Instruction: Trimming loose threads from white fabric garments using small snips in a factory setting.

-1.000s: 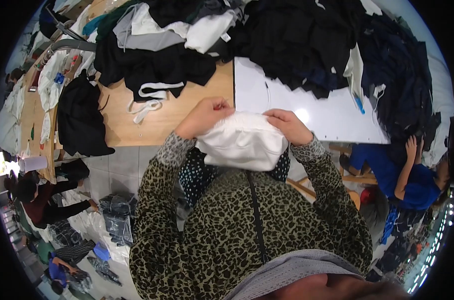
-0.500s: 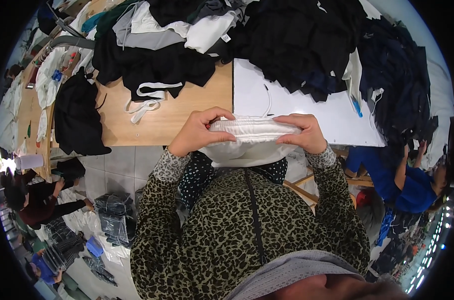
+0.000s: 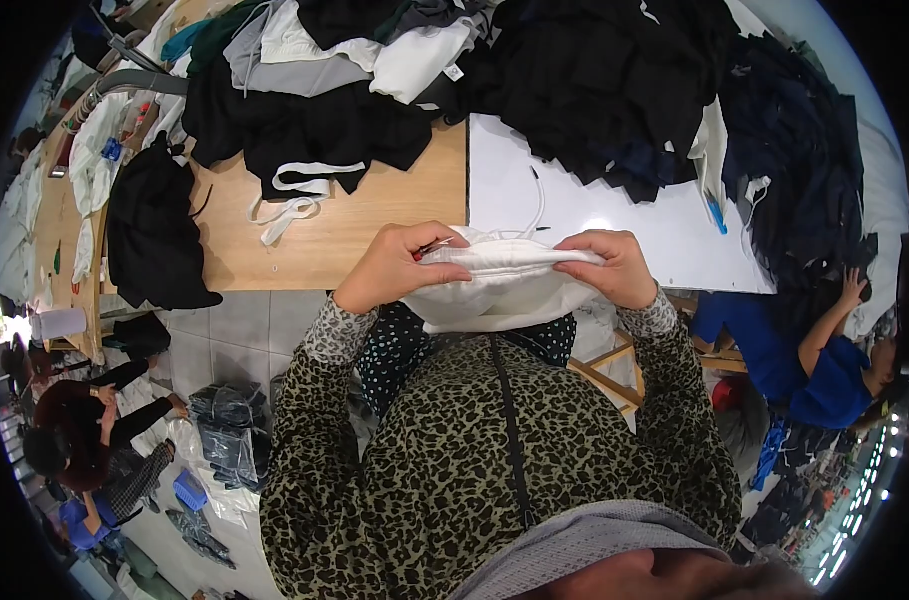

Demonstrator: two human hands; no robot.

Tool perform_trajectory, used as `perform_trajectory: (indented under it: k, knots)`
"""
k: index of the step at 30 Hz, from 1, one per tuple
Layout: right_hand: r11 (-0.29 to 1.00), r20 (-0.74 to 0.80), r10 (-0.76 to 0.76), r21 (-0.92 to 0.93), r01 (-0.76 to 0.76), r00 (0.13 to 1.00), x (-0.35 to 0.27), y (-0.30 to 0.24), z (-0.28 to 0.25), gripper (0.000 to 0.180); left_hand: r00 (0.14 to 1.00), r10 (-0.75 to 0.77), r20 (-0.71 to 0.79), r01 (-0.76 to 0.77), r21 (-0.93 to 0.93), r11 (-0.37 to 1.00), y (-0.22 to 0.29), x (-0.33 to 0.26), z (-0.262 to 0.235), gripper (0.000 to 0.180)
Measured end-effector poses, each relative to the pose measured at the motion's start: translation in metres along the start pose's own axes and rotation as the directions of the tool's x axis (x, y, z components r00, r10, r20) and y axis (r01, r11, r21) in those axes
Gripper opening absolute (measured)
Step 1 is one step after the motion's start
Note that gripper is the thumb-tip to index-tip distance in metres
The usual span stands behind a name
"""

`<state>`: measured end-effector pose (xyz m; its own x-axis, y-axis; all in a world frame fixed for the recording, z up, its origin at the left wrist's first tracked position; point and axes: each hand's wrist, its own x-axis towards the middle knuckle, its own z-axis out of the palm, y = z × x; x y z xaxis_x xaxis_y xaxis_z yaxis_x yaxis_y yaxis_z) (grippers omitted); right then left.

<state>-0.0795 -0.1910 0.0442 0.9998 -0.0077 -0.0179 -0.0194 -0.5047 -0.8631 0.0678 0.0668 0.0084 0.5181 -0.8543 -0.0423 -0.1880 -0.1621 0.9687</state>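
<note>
A white garment [image 3: 514, 305] with a stitched waistband hangs in front of me, just off the table's near edge. My left hand [image 3: 399, 268] pinches the left end of the waistband between thumb and fingers. A small red tool with a metal tip [image 3: 430, 247] sits inside the same hand, mostly hidden by the fingers. At the waistband's right end, my right hand [image 3: 614, 268] is closed on the cloth, thumb below and fingers above. Between the hands the band is folded and bunched into a narrow ridge. A white cord [image 3: 539, 200] lies on the white tabletop beyond.
Black cloth [image 3: 594, 90] is heaped at the back of the table, with white and grey pieces [image 3: 314, 50] to its left. A white strip [image 3: 299, 205] lies on the wooden top [image 3: 244, 260]. Blue-handled scissors or snips [image 3: 715, 215] lie right. Co-workers [image 3: 834, 375] sit either side.
The waistband, spread flat with its gathered rows showing, is now folded over into a narrower ridge. My right fingers have shifted on the cloth. The left hand stays nearly in place.
</note>
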Motion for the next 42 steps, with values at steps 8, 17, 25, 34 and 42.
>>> perform_trajectory:
  k: [8,17,25,34,42]
  knots:
    - [0.999,-0.064,-0.032,0.022,0.033,0.997,-0.002,0.002,0.003,0.014,0.999,-0.018,0.037,0.02,-0.045,0.999,0.01,0.001,0.0,0.016]
    - [0.996,-0.174,-0.091,0.006,0.093,0.981,-0.007,0.006,0.01,0.017,0.999,0.05,-0.02,-0.049,0.027,0.998,0.006,-0.002,0.003,0.016]
    - [0.992,-0.206,-0.08,0.079,0.098,0.975,-0.006,0.005,0.013,0.022,0.993,0.109,-0.047,-0.104,0.089,0.991,0.006,-0.002,0.004,0.017]
    - [0.932,0.465,0.184,0.198,-0.304,0.866,0.017,-0.005,0.013,0.037,0.989,0.056,-0.137,-0.072,-0.113,0.991,0.021,0.015,-0.006,0.021]
    - [0.759,0.464,0.304,0.41,-0.506,0.832,-0.01,0.056,-0.044,0.035,0.832,-0.274,-0.483,-0.046,-0.551,0.833,-0.018,0.027,-0.087,0.016]
